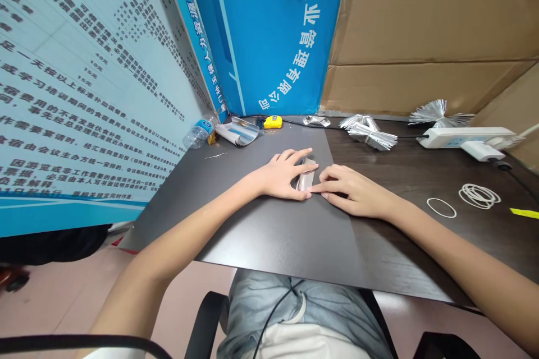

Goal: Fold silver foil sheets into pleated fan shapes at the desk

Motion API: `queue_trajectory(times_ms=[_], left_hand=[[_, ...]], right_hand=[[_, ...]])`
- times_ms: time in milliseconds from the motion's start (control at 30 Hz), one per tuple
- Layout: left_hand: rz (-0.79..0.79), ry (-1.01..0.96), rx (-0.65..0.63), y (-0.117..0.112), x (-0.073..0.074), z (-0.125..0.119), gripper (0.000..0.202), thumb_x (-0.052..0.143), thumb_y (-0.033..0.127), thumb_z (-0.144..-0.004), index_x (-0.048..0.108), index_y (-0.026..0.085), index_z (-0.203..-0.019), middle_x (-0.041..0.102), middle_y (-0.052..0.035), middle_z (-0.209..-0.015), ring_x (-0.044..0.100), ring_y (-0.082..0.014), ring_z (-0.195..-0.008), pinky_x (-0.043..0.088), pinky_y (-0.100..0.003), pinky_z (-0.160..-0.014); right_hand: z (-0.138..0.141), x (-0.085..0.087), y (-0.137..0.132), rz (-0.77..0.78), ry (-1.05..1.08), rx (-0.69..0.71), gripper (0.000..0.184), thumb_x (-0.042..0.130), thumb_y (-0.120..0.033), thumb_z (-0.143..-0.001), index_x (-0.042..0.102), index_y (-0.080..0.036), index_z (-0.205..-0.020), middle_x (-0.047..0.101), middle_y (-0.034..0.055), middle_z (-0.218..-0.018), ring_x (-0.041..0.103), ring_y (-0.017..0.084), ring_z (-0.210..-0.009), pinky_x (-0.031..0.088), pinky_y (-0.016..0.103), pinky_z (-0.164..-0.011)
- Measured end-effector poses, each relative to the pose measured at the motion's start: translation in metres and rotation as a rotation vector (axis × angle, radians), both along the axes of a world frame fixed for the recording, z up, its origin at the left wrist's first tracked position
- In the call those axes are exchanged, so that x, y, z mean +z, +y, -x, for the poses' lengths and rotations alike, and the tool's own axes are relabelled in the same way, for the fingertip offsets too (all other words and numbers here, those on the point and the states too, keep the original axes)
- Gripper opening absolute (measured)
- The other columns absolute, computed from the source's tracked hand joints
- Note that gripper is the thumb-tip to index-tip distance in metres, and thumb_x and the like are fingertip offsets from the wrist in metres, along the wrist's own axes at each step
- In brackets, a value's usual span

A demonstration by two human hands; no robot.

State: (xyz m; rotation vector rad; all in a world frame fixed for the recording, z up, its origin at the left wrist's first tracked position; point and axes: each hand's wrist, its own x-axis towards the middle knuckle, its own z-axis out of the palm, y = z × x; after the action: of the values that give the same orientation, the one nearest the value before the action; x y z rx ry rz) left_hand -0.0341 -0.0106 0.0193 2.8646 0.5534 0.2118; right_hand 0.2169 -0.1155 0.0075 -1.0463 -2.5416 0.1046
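A small silvery, foil-like folded piece (306, 177) lies on the grey mat. My left hand (283, 175) spans it, with the thumb at its near end and fingertips at its far end, holding it down on the mat. The other fingers of that hand are spread. From the right comes my right hand (356, 192), with one stretched-out fingertip touching the near right corner of the piece. Its other fingers are bent and the thumb is apart, with nothing visible in its grip. Part of the piece is hidden under my left fingers.
Along the back lie a plastic bottle (197, 133), a silvery sheet (238, 131), a yellow tape measure (273, 122), foil-strip bundles (368, 131) and a white power strip (463, 137). White rubber bands (479, 196) rest at right. Blue panels (269, 39) and cardboard (429, 17) enclose the desk.
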Motion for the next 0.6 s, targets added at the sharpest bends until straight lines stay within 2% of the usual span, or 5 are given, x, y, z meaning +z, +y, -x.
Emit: queue_trajectory(times_ms=[200, 300, 467, 600], left_hand=[[0.141, 0.087, 0.055, 0.003, 0.005, -0.001, 0.093, 0.066, 0.076, -0.084, 0.035, 0.040, -0.164, 0.003, -0.0107, -0.179, 0.009, -0.0497, -0.161, 0.016, -0.074, -0.123], [0.202, 0.140, 0.075, 0.005, 0.011, -0.003, 0.104, 0.066, 0.080, -0.081, 0.022, 0.042, -0.168, -0.007, -0.0101, -0.179, 0.001, -0.0519, -0.161, 0.012, -0.075, -0.123], [0.269, 0.138, 0.108, 0.010, 0.015, -0.004, 0.125, 0.073, 0.082, -0.072, 0.011, 0.038, -0.171, -0.012, -0.0130, -0.177, -0.001, -0.0548, -0.160, 0.016, -0.077, -0.121], [0.278, 0.189, 0.195, 0.015, 0.013, -0.006, 0.145, 0.074, 0.085, -0.066, -0.007, 0.026, -0.171, -0.016, -0.0214, -0.174, -0.008, -0.0510, -0.160, 0.010, -0.076, -0.123]], right_hand=[[0.002, 0.001, -0.003, 0.007, 0.037, 0.017, 0.033, 0.053, -0.027, -0.104, 0.077, -0.032, -0.126, 0.069, 0.0080, -0.109, 0.063, 0.023, -0.099, 0.048, 0.038, -0.087], [0.002, 0.002, -0.004, 0.000, 0.024, 0.020, 0.032, 0.053, -0.027, -0.104, 0.077, -0.031, -0.125, 0.069, 0.0077, -0.108, 0.062, 0.023, -0.097, 0.048, 0.038, -0.087], [0.002, 0.001, -0.004, 0.003, -0.003, 0.007, 0.035, 0.054, -0.024, -0.103, 0.076, -0.033, -0.128, 0.068, 0.0070, -0.106, 0.061, 0.022, -0.092, 0.048, 0.038, -0.084], [0.002, -0.001, -0.003, -0.001, 0.013, -0.031, 0.036, 0.054, -0.023, -0.102, 0.077, -0.036, -0.127, 0.067, 0.0073, -0.107, 0.063, 0.022, -0.093, 0.049, 0.038, -0.085]])
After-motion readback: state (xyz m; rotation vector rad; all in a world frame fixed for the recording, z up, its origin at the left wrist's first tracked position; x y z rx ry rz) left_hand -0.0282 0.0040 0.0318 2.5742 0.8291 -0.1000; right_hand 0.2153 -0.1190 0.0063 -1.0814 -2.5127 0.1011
